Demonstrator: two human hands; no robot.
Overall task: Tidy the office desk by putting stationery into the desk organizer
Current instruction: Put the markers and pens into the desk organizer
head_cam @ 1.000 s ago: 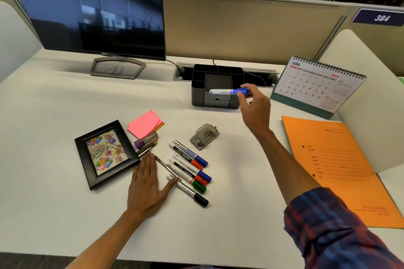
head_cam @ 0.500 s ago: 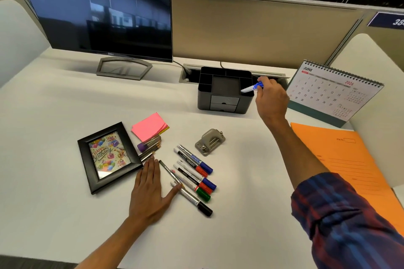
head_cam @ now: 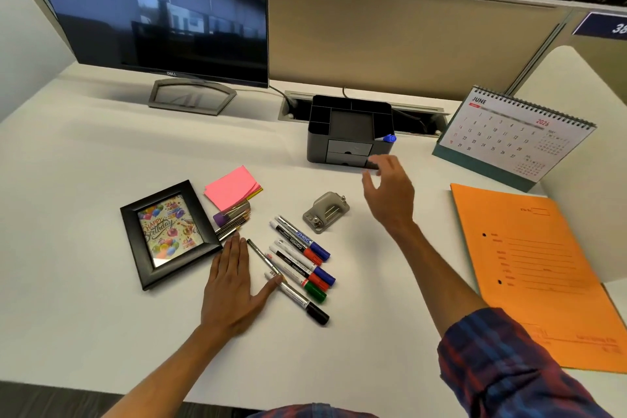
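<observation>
The black desk organizer (head_cam: 349,132) stands at the back of the desk with a blue-capped marker (head_cam: 388,138) poking out of its front right compartment. My right hand (head_cam: 390,193) hovers in front of the organizer, fingers relaxed and holding nothing. My left hand (head_cam: 234,285) lies flat on the desk, its thumb touching a black-capped marker (head_cam: 298,299). Several markers (head_cam: 302,248) and a thin pen (head_cam: 264,260) lie in a group right of that hand. Pink sticky notes (head_cam: 232,187) and a bundle of pencils (head_cam: 234,219) lie above it.
A framed birthday picture (head_cam: 168,234) lies left of my left hand. A grey hole punch (head_cam: 325,212) sits between the markers and the organizer. An orange folder (head_cam: 549,271) lies at the right, a desk calendar (head_cam: 512,136) behind it, a monitor (head_cam: 163,7) at back left.
My right hand let go of the blue marker in the organizer's right compartment and has drawn back toward me. My left hand stayed flat on the desk.
</observation>
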